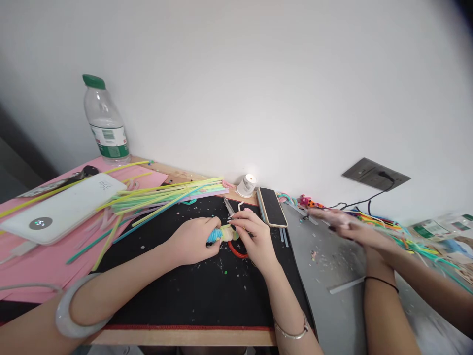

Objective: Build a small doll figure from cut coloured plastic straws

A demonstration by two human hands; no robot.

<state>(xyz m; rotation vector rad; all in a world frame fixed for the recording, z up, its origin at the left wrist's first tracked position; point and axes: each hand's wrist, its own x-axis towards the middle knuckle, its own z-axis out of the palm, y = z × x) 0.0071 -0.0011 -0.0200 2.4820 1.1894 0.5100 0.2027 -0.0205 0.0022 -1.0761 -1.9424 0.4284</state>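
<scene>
The wooden counter [185, 337] carries a black mat [162, 301] with red edging. Pink paper [27, 268] covers the left side and supports a white power bank [66, 207]. A bundle of pastel stems [173, 192] overlaps paper and mat. Red-handled scissors [238, 255] and small scraps [225, 272] lie on the mat; a phone [272, 207] rests at its rear right.

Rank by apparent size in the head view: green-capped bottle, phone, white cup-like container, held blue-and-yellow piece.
1. Green-capped bottle
2. Phone
White cup-like container and held blue-and-yellow piece: unsure, the piece is partly hidden.
</scene>
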